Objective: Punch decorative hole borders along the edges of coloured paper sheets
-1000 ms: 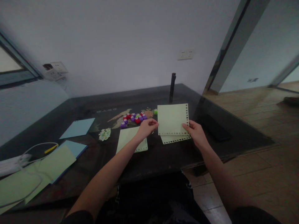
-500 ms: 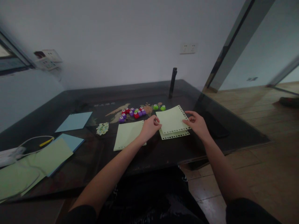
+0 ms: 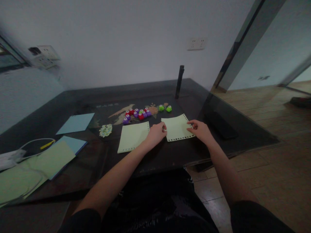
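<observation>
A pale green sheet of paper (image 3: 176, 128) with holes punched along its right and front edges lies at the middle right of the table, on top of another sheet that is now hidden beneath it. My left hand (image 3: 157, 132) pinches its left edge with curled fingers. At its right edge, my right hand (image 3: 199, 130) grips it between thumb and fingers. Beside my left hand rests a pale green stack of paper (image 3: 133, 137), punched along its right and front edges. My left wrist passes over that stack's front right corner.
Behind the paper sit several red, purple and green frog-eyed punches (image 3: 141, 114), with two green ones (image 3: 165, 108) apart. Left are a flowery paper piece (image 3: 106, 130), a blue sheet (image 3: 75, 123), green sheets (image 3: 55, 158) and a white cable (image 3: 36, 139). A dark upright post (image 3: 179, 82) stands behind.
The raised punched sheet has come down onto the sheet below it, covering it. Both hands have moved slightly with it and keep their hold at its sides.
</observation>
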`<state>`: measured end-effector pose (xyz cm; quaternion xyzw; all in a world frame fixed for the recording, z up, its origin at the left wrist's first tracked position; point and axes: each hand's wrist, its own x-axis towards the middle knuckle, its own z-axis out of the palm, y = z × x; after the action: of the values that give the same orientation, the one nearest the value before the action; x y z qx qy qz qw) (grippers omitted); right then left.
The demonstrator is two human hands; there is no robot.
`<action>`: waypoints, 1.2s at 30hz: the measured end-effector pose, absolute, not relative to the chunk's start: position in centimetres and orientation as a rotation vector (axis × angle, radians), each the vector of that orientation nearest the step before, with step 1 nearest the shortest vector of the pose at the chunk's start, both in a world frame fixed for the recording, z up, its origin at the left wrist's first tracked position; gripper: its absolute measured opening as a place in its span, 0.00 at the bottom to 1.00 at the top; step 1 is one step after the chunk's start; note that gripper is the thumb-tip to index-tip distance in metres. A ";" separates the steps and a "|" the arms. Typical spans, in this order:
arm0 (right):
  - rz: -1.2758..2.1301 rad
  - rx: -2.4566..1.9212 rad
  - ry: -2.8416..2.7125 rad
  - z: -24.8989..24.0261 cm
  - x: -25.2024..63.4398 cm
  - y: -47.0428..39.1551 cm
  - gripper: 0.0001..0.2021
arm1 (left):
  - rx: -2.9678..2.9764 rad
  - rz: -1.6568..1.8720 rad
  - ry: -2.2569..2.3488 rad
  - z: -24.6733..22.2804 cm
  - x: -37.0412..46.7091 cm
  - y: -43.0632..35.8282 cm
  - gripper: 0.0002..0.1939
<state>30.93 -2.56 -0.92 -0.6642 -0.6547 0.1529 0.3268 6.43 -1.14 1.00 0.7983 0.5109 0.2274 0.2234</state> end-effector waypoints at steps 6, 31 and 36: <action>0.375 -1.780 -1.765 -0.8 31.1 -2.5 0.13 | 2.306 0.585 1.424 0.6 6.6 -1.3 0.06; 0.348 -1.847 -1.803 -0.7 30.8 -2.5 0.11 | 2.431 0.452 1.456 1.0 6.9 -1.5 0.06; 0.352 -1.863 -1.806 -0.5 30.6 -2.5 0.10 | 2.431 0.405 1.470 1.3 7.0 -1.7 0.07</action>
<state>30.58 -2.49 -0.55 -0.6873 -0.6664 0.1297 0.2585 6.97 -1.66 1.25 0.8392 0.5077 0.1400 0.1356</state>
